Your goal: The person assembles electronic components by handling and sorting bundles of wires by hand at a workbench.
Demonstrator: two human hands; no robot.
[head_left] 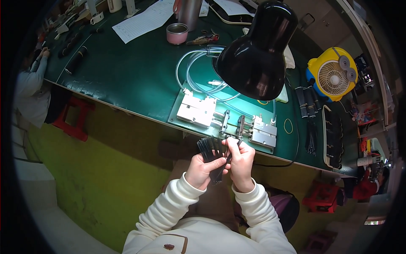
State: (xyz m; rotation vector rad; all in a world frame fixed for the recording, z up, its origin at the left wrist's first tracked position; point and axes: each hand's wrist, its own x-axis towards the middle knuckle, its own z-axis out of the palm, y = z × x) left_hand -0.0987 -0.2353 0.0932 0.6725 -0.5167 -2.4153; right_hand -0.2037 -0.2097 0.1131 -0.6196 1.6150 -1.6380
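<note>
My left hand (198,171) is closed around a fanned bundle of thin black strips (206,149), held just off the table's front edge. Close beside it, the fingers of my right hand (242,163) pinch the end of one black strip near the bundle. Just beyond my fingertips sits a clamping fixture with two silver metal blocks, the left block (195,111) and the right block (263,133). Small dark jaws (226,120) face each other between the blocks. My right fingertips are close to these jaws; whether they touch is hidden.
A black desk lamp (256,55) hangs over the fixture and its coiled clear tubing (182,70). Farther back are a pink cup (176,34), pliers (205,39) and paper (144,21). To the right stand a yellow fan (334,74) and black strip bundles (311,137). Another person (34,93) sits far left.
</note>
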